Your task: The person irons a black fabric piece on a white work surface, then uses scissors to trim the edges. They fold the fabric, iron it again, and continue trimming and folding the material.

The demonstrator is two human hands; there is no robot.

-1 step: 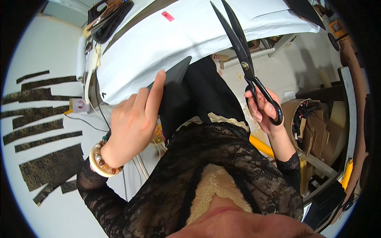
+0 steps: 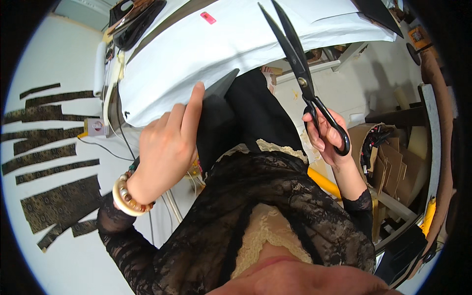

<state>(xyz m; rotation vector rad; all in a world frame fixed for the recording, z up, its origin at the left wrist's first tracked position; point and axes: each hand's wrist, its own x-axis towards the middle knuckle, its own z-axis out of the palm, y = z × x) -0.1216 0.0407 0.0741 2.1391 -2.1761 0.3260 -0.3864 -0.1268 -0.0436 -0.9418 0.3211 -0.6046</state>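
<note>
Right of centre, shears (image 2: 303, 81) are gripped by the right hand (image 2: 328, 143), blades parted; a dark sheet (image 2: 223, 87) is apparently pinched by the left hand (image 2: 167, 142) (thumb hidden), no cut underway.

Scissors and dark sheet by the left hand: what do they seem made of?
Scissors: probably steel, given the slim dark blades with a dull sheen; glossy black handles look painted or coated. Dark sheet: matte and straight-edged, perhaps leather or card; I can't be sure.
</note>
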